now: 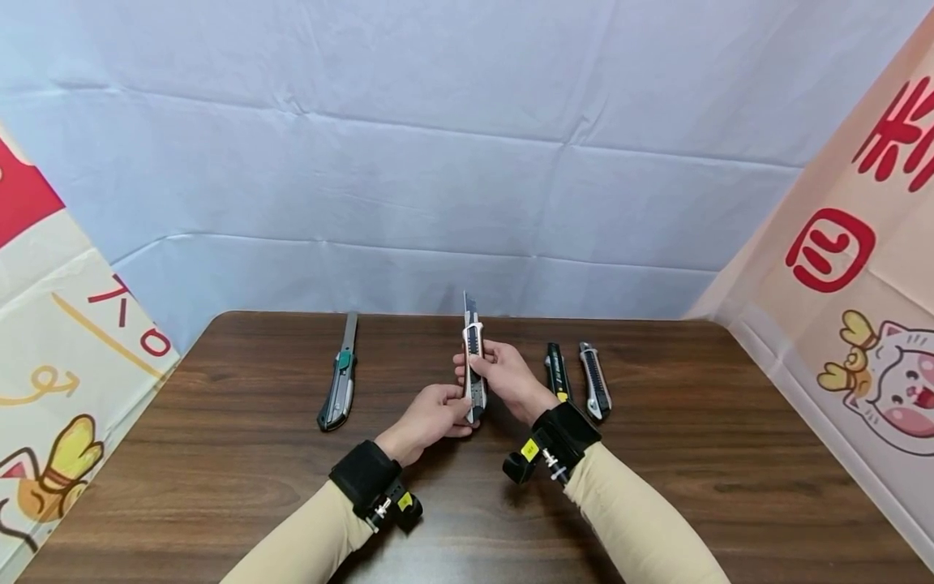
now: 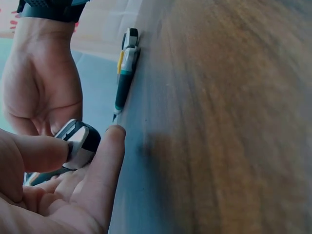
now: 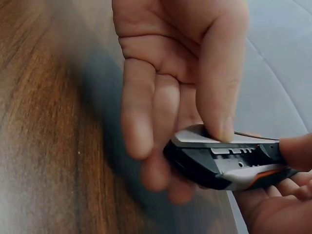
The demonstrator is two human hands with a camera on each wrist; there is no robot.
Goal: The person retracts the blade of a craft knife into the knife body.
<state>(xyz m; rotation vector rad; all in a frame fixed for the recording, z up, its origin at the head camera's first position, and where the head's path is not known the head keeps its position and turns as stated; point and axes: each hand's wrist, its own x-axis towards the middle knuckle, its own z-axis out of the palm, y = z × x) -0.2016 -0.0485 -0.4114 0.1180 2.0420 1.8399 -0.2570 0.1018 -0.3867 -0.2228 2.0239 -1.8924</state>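
Observation:
A grey and black snap-off utility knife (image 1: 474, 365) is held between both hands over the table, its blade (image 1: 469, 304) out and pointing away. My left hand (image 1: 430, 418) pinches the butt end between thumb and fingers. In the left wrist view, the white and black butt (image 2: 84, 144) shows beside the left thumb. My right hand (image 1: 513, 380) grips the handle higher up, its thumb on the front face. From the right wrist, the handle (image 3: 234, 158) shows an orange stripe, with the right thumb (image 3: 297, 152) by the slider.
On the wooden table (image 1: 241, 470), a grey utility knife with a green slider (image 1: 340, 385) lies left, blade out. Right of the hands lie a dark knife with yellow parts (image 1: 558, 369) and a grey and black one (image 1: 595, 381). A pale cloth (image 1: 438, 162) hangs behind.

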